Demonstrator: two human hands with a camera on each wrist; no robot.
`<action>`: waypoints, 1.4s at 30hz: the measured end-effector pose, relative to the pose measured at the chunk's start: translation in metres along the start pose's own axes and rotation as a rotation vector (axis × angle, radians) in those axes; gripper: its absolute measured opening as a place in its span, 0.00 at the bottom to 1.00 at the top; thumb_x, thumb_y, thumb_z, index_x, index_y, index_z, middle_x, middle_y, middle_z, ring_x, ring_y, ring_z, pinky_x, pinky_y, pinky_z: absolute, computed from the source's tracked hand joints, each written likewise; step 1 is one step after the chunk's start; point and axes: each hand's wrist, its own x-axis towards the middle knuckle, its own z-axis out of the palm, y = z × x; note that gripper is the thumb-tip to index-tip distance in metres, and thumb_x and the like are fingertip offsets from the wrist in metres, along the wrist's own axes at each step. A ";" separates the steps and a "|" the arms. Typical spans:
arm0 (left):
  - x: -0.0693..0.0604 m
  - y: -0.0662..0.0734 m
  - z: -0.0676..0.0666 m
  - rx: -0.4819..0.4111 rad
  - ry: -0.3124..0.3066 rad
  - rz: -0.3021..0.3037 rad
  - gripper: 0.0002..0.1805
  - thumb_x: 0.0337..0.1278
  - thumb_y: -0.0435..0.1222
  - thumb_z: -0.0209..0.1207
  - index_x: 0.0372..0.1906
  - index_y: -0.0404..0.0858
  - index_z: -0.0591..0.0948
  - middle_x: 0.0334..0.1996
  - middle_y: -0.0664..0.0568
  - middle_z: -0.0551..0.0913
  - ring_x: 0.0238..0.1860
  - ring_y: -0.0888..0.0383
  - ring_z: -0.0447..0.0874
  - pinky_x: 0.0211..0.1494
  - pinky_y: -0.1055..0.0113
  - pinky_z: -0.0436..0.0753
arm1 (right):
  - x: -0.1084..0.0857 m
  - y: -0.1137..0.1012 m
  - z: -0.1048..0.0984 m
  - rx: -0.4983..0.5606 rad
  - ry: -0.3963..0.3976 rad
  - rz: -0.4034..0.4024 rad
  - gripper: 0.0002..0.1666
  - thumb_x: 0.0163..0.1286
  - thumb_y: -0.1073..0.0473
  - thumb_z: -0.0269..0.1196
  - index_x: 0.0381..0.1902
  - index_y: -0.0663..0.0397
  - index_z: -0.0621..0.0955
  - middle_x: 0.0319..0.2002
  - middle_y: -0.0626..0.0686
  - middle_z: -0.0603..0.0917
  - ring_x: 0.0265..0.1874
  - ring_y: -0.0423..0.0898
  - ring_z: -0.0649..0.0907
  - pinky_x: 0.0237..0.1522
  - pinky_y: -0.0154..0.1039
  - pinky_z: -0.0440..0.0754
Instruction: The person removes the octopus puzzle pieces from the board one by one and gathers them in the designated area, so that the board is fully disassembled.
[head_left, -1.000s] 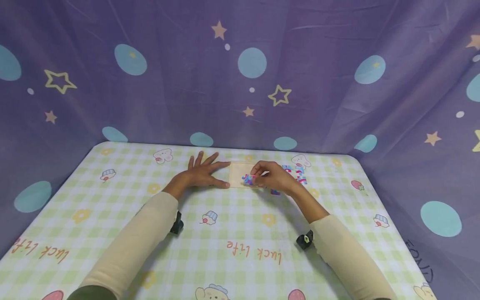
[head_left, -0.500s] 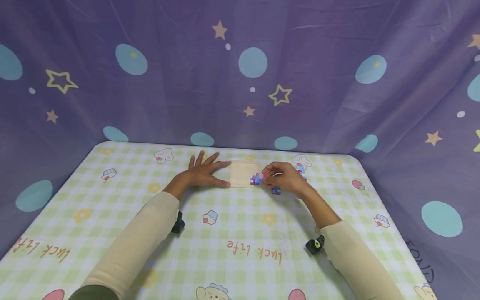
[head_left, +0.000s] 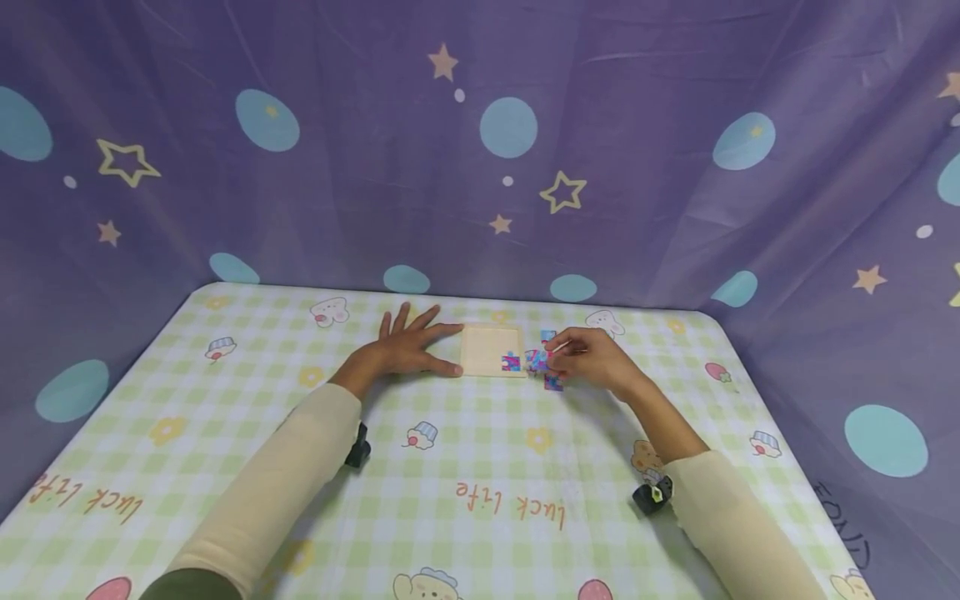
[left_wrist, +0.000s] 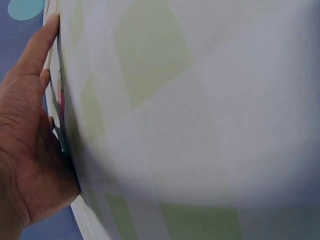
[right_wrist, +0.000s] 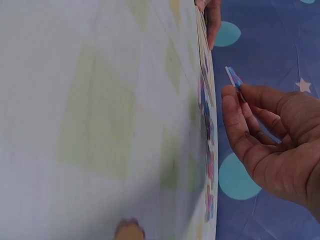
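A shallow wooden puzzle tray point(head_left: 489, 342) lies near the back of the table. One pink-and-blue jigsaw piece point(head_left: 511, 362) sits in its lower right corner. My left hand point(head_left: 405, 350) has its fingers spread, with thumb and index fingertip touching the tray's left edge. Just right of the tray, my right hand point(head_left: 596, 360) pinches another jigsaw piece point(head_left: 537, 360) between thumb and fingers. The right wrist view shows that held piece point(right_wrist: 234, 76) raised off the table. In the left wrist view, the left hand point(left_wrist: 32, 135) rests along the tabletop.
Loose jigsaw pieces lie beside the right hand, one behind point(head_left: 549, 336) and one in front point(head_left: 553, 382); the hand hides others. The right wrist view shows several flat pieces point(right_wrist: 209, 165) on the table. A checked cloth point(head_left: 480, 450) covers the table, and a purple curtain point(head_left: 375, 208) encloses it.
My right hand has moved right from over the tray to beside it, still pinching a piece. One piece now lies uncovered in the tray's corner. My left hand has stayed put.
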 end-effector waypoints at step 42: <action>-0.005 0.006 -0.002 -0.006 -0.002 -0.001 0.59 0.57 0.80 0.66 0.91 0.72 0.59 0.97 0.56 0.33 0.92 0.34 0.11 0.88 0.30 0.13 | -0.027 0.026 -0.038 -0.120 0.004 0.136 0.13 0.76 0.68 0.72 0.53 0.71 0.87 0.35 0.55 0.87 0.32 0.42 0.87 0.33 0.35 0.88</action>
